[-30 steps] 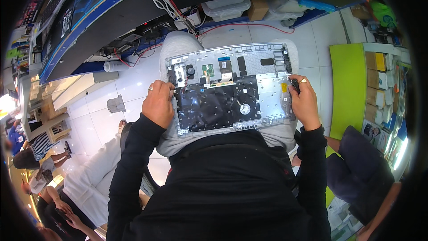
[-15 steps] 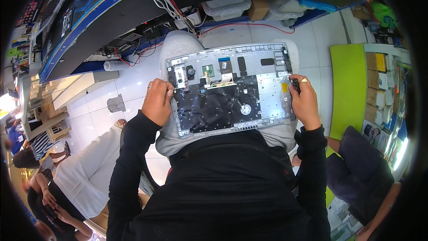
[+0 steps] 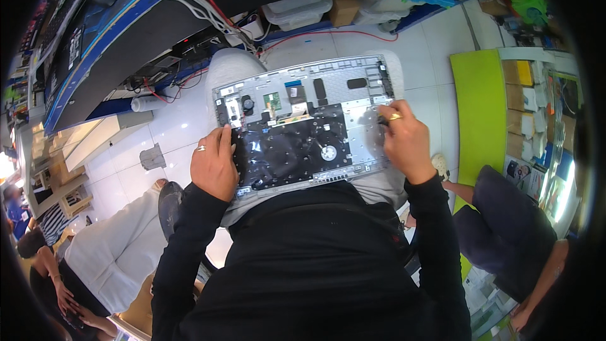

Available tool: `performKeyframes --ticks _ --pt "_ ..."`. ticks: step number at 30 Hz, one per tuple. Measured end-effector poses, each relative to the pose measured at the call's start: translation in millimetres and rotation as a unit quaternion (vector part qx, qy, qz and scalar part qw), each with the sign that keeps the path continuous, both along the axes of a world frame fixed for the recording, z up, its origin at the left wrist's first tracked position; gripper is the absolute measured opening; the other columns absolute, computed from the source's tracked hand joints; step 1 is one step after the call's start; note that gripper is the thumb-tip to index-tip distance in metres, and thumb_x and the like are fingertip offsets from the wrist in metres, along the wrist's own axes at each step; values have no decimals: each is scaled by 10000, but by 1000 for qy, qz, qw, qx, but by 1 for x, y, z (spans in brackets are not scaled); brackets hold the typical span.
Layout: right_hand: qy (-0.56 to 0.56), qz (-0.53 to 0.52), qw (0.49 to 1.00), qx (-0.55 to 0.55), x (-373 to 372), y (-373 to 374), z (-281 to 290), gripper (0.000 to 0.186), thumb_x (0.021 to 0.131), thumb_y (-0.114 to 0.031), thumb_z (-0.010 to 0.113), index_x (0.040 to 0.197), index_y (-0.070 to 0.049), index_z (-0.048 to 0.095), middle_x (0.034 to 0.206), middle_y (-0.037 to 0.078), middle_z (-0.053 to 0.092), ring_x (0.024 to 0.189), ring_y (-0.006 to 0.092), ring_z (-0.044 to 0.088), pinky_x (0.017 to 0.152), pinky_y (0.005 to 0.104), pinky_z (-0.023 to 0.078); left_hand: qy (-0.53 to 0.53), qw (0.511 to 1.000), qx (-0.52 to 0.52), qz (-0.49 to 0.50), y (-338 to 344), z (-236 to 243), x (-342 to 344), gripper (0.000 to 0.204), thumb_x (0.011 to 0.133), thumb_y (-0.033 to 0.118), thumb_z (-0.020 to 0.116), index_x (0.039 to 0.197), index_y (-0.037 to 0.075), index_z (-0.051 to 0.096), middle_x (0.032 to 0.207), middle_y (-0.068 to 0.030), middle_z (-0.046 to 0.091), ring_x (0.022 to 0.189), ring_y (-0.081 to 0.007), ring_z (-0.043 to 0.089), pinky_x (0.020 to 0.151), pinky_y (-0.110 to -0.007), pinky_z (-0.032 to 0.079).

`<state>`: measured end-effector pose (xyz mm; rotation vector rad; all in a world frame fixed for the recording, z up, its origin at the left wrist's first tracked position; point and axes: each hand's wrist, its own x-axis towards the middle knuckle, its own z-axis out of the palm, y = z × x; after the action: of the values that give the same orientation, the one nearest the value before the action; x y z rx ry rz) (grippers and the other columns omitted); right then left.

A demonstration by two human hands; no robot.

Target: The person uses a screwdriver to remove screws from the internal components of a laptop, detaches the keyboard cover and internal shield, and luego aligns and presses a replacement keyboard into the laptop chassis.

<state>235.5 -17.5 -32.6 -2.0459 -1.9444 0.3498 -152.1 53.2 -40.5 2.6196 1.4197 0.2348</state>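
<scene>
Across my lap lies an opened laptop top case [image 3: 366, 88], a silver shell with its inner side up. A shiny black sheet [image 3: 284, 151] dotted with screw points covers much of it, beside a bare silver metal plate [image 3: 364, 129] on the right. My left hand [image 3: 214, 163] grips the left edge, thumb side along the shell. My right hand [image 3: 407, 139] is closed round a short black tool [image 3: 383, 114] over the upper right of the metal plate. The tool's tip is hidden, so its kind does not show. A small green board [image 3: 272, 100] sits near the case's far side.
Ahead stands a dark desk with hanging white cables [image 3: 189, 0]; plastic tubs [image 3: 297, 12] and a cardboard box [image 3: 344, 9] are beneath it. A red cable [image 3: 353, 29] crosses the tiled floor. A green bench [image 3: 480, 120] is at right. People sit on both sides.
My right hand has moved from the case's right edge inward over the metal plate with the black tool. My left hand has slid slightly nearer along the left edge. The whole view has shifted.
</scene>
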Motion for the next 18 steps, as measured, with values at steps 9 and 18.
performKeyframes --ticks 9,18 --pt "41 7 999 -32 7 20 -5 343 815 11 690 1147 -59 733 1111 103 657 860 325 722 744 434 582 -30 999 -21 38 6 -4 5 283 928 24 669 1203 -30 631 1136 -194 631 1014 -389 627 852 -455 526" --pt "-12 118 993 -25 -13 39 1 363 828 14 637 1181 -58 683 1121 92 647 852 331 721 736 444 571 -77 992 -90 46 20 -6 -2 184 944 35 682 1106 8 599 1045 -181 601 955 -402 603 821 -481 487"
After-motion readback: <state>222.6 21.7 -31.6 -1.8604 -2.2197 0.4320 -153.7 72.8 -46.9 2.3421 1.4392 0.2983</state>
